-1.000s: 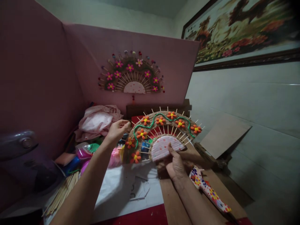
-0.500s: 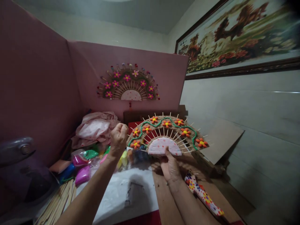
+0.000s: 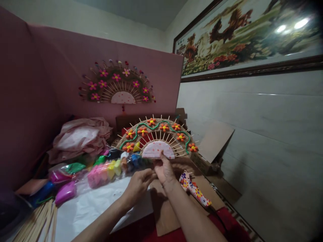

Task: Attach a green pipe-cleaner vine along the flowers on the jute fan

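Observation:
My right hand holds up a half-round craft fan by its pink dotted base, thumb on the front. The fan has wooden skewers, twine, a green wavy cord and orange flowers. My left hand sits low beside the right wrist, fingers curled and pointing toward the fan's base; I cannot see anything in it. A glue gun wrapped in dotted paper lies on the brown board just right of my right arm.
A similar fan with pink flowers hangs on the pink backboard. Bags of coloured clay, a pink cloth bundle, white paper and bamboo skewers lie to the left. A cardboard sheet leans on the right wall.
My left hand left the fan's left edge and dropped down beside my right hand. The fan turned level and my view shifted right.

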A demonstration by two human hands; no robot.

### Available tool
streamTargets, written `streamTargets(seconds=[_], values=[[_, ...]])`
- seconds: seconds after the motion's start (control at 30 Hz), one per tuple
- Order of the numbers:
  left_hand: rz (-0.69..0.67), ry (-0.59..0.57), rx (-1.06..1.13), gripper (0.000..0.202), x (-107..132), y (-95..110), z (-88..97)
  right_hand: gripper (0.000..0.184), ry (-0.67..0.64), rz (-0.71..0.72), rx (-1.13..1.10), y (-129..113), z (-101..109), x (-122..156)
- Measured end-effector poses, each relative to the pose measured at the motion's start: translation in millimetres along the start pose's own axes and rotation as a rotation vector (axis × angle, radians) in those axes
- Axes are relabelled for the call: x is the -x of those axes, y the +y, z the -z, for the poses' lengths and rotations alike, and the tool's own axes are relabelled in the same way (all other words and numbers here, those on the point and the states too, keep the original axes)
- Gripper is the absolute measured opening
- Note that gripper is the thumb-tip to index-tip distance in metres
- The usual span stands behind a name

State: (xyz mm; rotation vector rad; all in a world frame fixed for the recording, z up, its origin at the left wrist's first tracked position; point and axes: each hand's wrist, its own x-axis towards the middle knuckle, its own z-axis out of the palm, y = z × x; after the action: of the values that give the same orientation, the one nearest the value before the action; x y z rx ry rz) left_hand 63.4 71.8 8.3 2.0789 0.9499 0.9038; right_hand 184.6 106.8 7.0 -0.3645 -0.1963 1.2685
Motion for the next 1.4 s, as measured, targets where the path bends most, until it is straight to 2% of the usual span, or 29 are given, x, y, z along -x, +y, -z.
streamTargets(seconds=[0.07, 0.17, 0.4, 0.6, 0.67, 0.8, 0.93, 1.07, 1.2, 1.3, 1.4], values=[[0.032, 0.046, 0.013, 0.037, 4, -12, -1.9, 0.027, -0.032, -0.007, 0.004, 1, 0, 1], [0.087, 0.179, 0.076, 0.037, 6, -22, -2.7, 0.031, -0.091, -0.012, 0.025, 4, 0, 2], [0.131, 0.348, 0.250, 0.039, 3, -21, -1.1, 0.026, -0.099, 0.003, 0.090, 5, 0, 2], [0.130, 0.439, 0.293, 0.027, -1, -30, 3.2, 0.029, -0.130, 0.000, 0.056, 7, 0, 2], [0.156, 0.449, 0.408, 0.026, -3, -34, 3.9, 0.029, -0.137, -0.003, 0.071, 8, 0, 4], [0.203, 0.368, 0.700, 0.048, -7, -36, 3.4, 0.032, -0.162, -0.018, 0.139, 10, -2, 12], [0.266, 0.368, 0.962, 0.045, -8, -29, 5.2, 0.037, -0.214, -0.031, 0.173, 17, -1, 20], [0.278, 0.393, 1.082, 0.039, -5, -16, 11.3, 0.041, -0.259, -0.064, 0.206, 24, 2, 26], [0.193, 0.405, 1.222, 0.029, -4, -5, 26.1, 0.037, -0.284, -0.076, 0.345, 26, 2, 31], [0.171, 0.462, 1.218, 0.024, -6, -1, 42.6, 0.030, -0.310, 0.016, 0.585, 31, 4, 33], [0.123, 0.512, 1.217, 0.024, -2, 0, 57.1, 0.024, -0.209, 0.137, 0.696, 34, 8, 28]])
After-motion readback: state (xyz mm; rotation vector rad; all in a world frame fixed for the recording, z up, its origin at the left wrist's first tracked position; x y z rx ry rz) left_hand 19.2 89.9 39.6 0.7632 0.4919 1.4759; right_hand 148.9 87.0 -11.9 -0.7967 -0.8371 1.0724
